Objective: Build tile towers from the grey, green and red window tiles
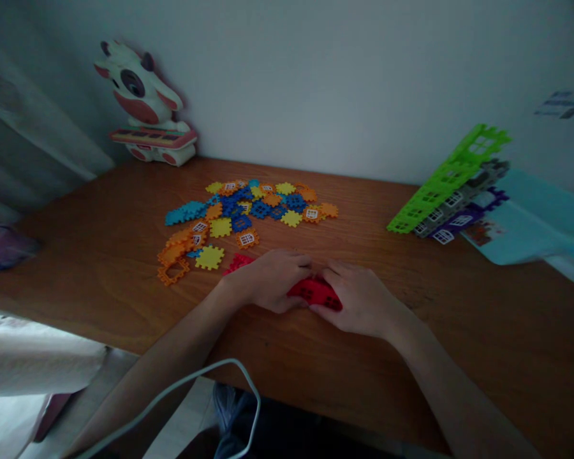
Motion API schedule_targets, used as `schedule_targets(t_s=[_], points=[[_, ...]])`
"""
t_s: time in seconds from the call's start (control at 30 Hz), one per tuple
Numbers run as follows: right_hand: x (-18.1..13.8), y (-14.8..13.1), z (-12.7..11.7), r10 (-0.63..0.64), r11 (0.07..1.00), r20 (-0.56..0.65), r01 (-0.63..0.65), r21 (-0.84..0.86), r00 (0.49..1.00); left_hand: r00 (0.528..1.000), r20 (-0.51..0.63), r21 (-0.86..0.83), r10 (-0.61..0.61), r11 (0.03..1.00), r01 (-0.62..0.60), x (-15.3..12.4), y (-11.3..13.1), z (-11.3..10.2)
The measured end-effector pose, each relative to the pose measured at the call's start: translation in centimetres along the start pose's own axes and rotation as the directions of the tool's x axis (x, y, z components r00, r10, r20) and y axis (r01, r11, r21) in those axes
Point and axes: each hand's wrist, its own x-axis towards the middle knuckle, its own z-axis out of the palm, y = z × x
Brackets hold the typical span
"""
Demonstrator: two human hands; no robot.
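Left hand (280, 277) and right hand (361, 298) curl closed round red, windowed plastic pieces (318, 292), probably light, stiff, best held edgewise.

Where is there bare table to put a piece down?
A wide bare patch of table lies right of the right hand, between forearm and green strip. Another opens between that strip and the loose tiles, by the wall. Crowded: ahead of the left hand, where tiles overlap, and between the hands, at the red pieces.

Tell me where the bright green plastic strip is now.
In the head view, the green strip is on the right, beyond the right hand, immediately left of the grey toothed plastic strip.
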Motion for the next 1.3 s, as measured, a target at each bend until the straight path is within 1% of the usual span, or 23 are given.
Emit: schedule_targets(t_s=[0.17, 0.3, 0.47, 0.6, 0.77, 0.9, 1.0, 1.13, 1.3], points=[[-0.7, 0.0, 0.6, 0.044, 0.999, -0.045, -0.043, 0.011, 0.998, 0.999, -0.010, 0.006, -0.037, 0.999, 0.037, -0.3, -0.1, 0.3], [-0.9, 0.0, 0.7, 0.089, 0.994, -0.012, -0.088, 0.057, 0.996, 0.999, 0.008, 0.011, -0.036, 0.999, 0.036, -0.5, -0.3, 0.5], [-0.7, 0.2, 0.4, 0.077, 0.992, 0.034, -0.080, 0.095, 0.996, 0.998, 0.028, 0.035, -0.047, 0.998, 0.046, -0.4, -0.2, 0.4], [-1.7, 0.8, 0.0, 0.063, 0.987, 0.063, -0.072, 0.146, 0.996, 0.999, 0.021, 0.030, -0.050, 0.998, 0.049, -0.5, 0.2, 0.2], [-3.1, 1.5, 0.1, 0.080, 0.981, 0.037, -0.085, 0.172, 0.996, 0.998, 0.024, 0.012, -0.058, 0.998, 0.058, -0.4, 0.5, 0.3], [-2.9, 1.2, 0.4, 0.061, 0.979, 0.037, -0.067, 0.193, 0.997, 1.000, 0.016, 0.013, -0.018, 1.000, 0.018, 0.0, 0.5, 0.6], [-2.6, 1.0, 0.4, 0.067, 0.971, 0.047, -0.076, 0.226, 0.997, 1.000, 0.010, 0.017, -0.019, 1.000, 0.018, 0.0, 0.5, 0.6], [-2.7, 1.3, 0.2, 0.075, 0.955, 0.085, -0.096, 0.281, 0.994, 0.999, 0.012, 0.010, -0.031, 0.999, 0.031, -0.1, 0.4, 0.4], [-3.4, 2.3, -0.4, 0.062, 0.933, 0.135, -0.105, 0.345, 0.989, 0.999, 0.018, 0.018, -0.035, 0.999, 0.034, -0.1, 0.6, 0.5]])
